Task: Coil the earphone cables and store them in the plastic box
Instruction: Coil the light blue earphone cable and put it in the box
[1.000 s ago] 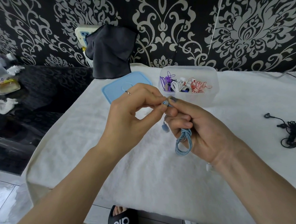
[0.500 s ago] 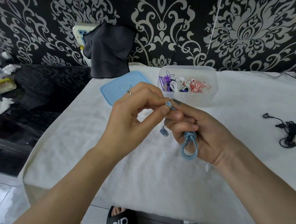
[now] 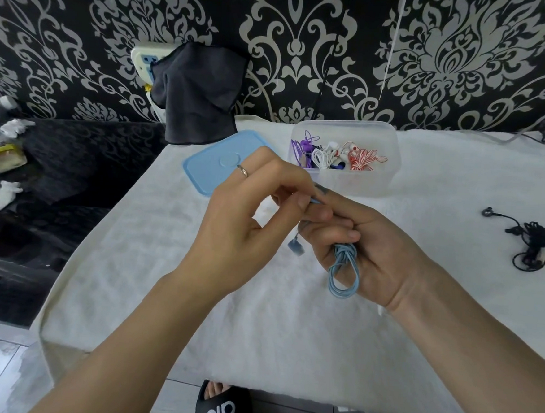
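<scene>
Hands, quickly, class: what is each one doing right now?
Left hand: pinches the end of the blue cable.
Right hand: grips the coiled blue cable.

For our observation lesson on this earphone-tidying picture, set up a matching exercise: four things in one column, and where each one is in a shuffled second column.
Things:
1. blue earphone coil
2. red-and-white earphones
3. blue lid
4. black earphones

Places:
A. loose on the white cloth, far right
B. in the right hand
C. flat on the cloth, left of the plastic box
D. inside the box

Pairs: 1-B, 2-D, 3-C, 4-A
</scene>
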A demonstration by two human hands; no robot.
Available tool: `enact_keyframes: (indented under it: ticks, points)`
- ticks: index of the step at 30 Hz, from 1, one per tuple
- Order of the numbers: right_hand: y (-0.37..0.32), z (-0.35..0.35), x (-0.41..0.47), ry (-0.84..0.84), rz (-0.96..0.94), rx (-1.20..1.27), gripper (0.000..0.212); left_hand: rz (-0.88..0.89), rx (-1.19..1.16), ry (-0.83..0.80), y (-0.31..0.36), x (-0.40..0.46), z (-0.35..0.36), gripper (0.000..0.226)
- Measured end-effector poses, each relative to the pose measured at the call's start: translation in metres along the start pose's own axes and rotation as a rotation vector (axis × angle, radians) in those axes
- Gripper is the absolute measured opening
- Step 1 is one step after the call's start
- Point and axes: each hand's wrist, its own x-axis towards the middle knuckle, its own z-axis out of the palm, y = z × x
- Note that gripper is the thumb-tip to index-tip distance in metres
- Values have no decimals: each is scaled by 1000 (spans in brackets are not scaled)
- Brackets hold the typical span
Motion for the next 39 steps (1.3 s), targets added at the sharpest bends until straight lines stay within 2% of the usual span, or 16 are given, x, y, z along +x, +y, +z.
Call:
enact_keyframes:
  ticks: [3,5,10,13,14,18,20,24,27,31,34,39]
  points:
    - [1,3,-1,25,-32,-16,19,-20,-36,10,-2,0,-1,15]
    - [2,5,-2,48,-49,-47,14,-41,-51,20,-3,-1,-2,11]
    - [2,5,-1,54,-47,-80,33,-97,-93,62,-1,-1,0,13]
    - [2,3,0,48,-54,-58,60,-90,-62,71,-1,-1,1,12]
    - [2,3,1,43,-69,-59,58,-89,-54,70,-2,-1,2,11]
    - [5,7,1,66,-98,-115,19,-93,-31,61,-4,-1,2,10]
    - [8,13,0,114,-111,-151,8,-105,-32,62,-5,-1,1,10]
    - [8,18,-3,170,-117,-170,5,-133,-106,37,-4,-2,1,2]
    - [5,18,-5,170,-119,-155,15,-179,-158,59,-2,-1,3,13]
    - [6,18,-5,158,-108,-131,6,-161,-110,60,-2,-1,3,6]
    - [7,19,-5,157,-108,-111,10,-110,-73,54,-3,0,3,2]
    - [8,22,-6,162,-106,-109,6,-103,-80,64,-4,1,3,15]
